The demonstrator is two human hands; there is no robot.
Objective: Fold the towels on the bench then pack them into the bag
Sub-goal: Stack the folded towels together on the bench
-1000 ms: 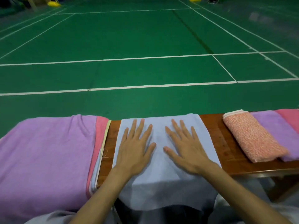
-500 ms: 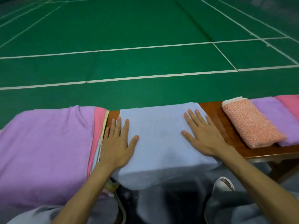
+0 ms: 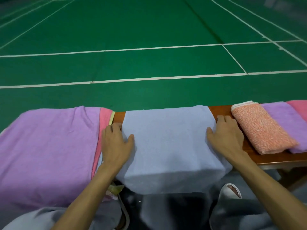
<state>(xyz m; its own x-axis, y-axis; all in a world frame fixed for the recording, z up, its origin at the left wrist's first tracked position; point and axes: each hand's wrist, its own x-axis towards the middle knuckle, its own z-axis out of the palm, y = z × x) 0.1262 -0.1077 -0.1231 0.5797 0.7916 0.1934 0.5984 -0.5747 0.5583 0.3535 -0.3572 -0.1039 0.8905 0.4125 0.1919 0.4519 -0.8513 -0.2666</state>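
Green court (image 3: 149,63) behind wooden bench (image 3: 269,157); left hand (image 3: 116,143), right hand (image 3: 228,136) flank blue towel (image 3: 167,143), grip unclear.

At least seven towels lie on one counter (image 3: 274,157). One is the blue towel (image 3: 167,143) at 6 o'clock. Three are folded at 3 o'clock: orange towel (image 3: 260,130), purple towel (image 3: 285,123), pink towel (image 3: 299,105). Three layers show at 9 o'clock: purple layer (image 3: 48,146), pink layer (image 3: 104,113), yellow edge (image 3: 112,117); any beneath cannot be counted. There are two hands, left hand (image 3: 116,143) and right hand (image 3: 227,135), and one slipper (image 3: 230,190) at 5 o'clock.
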